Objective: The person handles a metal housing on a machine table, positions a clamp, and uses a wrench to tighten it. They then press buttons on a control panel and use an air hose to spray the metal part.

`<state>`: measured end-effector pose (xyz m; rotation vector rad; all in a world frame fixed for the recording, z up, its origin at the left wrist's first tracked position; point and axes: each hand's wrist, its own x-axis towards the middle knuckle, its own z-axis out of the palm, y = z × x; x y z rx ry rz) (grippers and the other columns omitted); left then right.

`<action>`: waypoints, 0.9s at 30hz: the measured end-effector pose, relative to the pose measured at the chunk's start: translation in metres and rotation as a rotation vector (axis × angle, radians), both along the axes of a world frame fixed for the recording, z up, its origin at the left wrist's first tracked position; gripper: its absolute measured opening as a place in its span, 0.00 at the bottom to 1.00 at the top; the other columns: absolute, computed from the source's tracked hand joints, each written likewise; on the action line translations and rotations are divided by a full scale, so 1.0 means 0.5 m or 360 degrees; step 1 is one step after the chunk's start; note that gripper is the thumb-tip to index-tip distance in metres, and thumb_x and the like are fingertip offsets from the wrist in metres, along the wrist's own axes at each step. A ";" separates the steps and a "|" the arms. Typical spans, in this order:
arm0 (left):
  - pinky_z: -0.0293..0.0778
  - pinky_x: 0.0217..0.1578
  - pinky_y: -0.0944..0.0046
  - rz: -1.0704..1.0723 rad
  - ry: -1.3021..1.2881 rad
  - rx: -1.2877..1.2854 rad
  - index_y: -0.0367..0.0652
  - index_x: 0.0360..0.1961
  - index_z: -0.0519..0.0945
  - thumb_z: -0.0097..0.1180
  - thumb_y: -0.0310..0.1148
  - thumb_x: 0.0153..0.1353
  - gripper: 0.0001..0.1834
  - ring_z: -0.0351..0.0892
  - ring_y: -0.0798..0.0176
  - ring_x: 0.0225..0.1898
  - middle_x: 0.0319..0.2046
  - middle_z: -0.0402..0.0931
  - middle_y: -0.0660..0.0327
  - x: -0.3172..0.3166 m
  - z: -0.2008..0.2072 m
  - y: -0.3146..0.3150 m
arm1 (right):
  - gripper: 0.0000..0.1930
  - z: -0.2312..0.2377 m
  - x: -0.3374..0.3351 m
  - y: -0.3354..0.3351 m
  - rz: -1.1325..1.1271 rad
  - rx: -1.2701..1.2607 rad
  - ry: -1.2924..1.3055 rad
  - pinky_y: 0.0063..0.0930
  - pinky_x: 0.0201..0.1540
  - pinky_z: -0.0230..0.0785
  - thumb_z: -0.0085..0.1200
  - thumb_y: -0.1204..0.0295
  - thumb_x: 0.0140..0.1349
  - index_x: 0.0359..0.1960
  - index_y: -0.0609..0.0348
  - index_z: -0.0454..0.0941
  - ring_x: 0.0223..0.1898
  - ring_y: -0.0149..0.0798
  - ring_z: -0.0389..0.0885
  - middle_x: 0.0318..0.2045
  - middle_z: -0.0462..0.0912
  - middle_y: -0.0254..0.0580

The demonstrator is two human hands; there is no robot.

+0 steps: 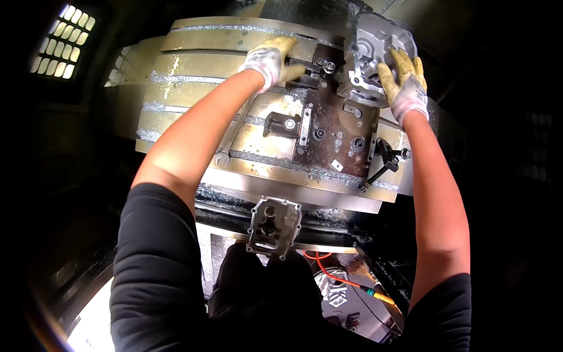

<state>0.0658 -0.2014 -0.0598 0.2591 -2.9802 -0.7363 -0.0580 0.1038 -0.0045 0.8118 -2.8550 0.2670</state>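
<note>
My left hand (268, 61), in a yellow and white work glove, reaches over the slotted metal machine table (199, 63). Its fingers and thumb are apart beside a dark clamp (305, 75) with a bolt; contact with it is hard to make out. At the far right stands a grey metal housing casting (375, 44). My gloved right hand (406, 85) rests against its near right side, fingers spread. Below it, a dark fixture plate (334, 138) carries another clamp block (282, 124) and a black clamp arm (384, 164).
A wrench (226, 146) lies on the table under my left forearm. Metal chips fill the slots. A second open housing casting (274, 226) sits at the table's near edge, before my legs. An orange hose (340, 277) hangs at the lower right near a brush (359, 267).
</note>
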 end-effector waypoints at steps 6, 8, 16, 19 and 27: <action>0.71 0.64 0.51 -0.0580 -0.0544 -0.0477 0.42 0.66 0.71 0.71 0.51 0.51 0.44 0.73 0.45 0.64 0.61 0.75 0.48 -0.080 -0.100 0.004 | 0.31 0.006 0.003 -0.002 0.0024 -0.0022 -0.0018 0.45 0.77 0.49 0.51 0.44 0.70 0.68 0.45 0.74 0.77 0.58 0.54 0.72 0.70 0.40; 0.75 0.60 0.51 -0.0586 -0.0550 -0.0344 0.40 0.60 0.76 0.71 0.48 0.47 0.40 0.77 0.43 0.60 0.56 0.78 0.48 -0.100 -0.100 0.004 | 0.30 0.006 0.001 0.001 0.0020 0.0008 0.0001 0.46 0.77 0.50 0.51 0.45 0.70 0.67 0.45 0.75 0.77 0.59 0.55 0.71 0.71 0.42; 0.72 0.66 0.54 -0.0461 -0.0623 -0.0049 0.39 0.72 0.64 0.71 0.50 0.51 0.51 0.73 0.45 0.65 0.64 0.70 0.48 -0.141 -0.087 0.069 | 0.28 0.005 -0.004 0.006 0.0036 -0.0003 0.0018 0.47 0.77 0.51 0.53 0.46 0.69 0.64 0.45 0.77 0.76 0.59 0.56 0.70 0.72 0.43; 0.72 0.65 0.51 -0.0439 -0.0107 0.0166 0.41 0.71 0.67 0.72 0.51 0.49 0.50 0.74 0.43 0.63 0.62 0.71 0.48 -0.138 -0.166 0.075 | 0.27 -0.004 -0.006 0.002 0.0039 -0.0015 0.0018 0.47 0.77 0.51 0.54 0.46 0.69 0.64 0.44 0.78 0.76 0.59 0.56 0.70 0.72 0.43; 0.72 0.64 0.53 -0.0494 -0.0139 0.0182 0.44 0.70 0.70 0.72 0.52 0.48 0.48 0.74 0.45 0.63 0.64 0.72 0.52 -0.138 -0.125 0.065 | 0.26 0.003 0.003 0.001 0.0051 -0.0012 0.0000 0.47 0.76 0.52 0.54 0.48 0.69 0.64 0.45 0.78 0.75 0.62 0.56 0.69 0.73 0.43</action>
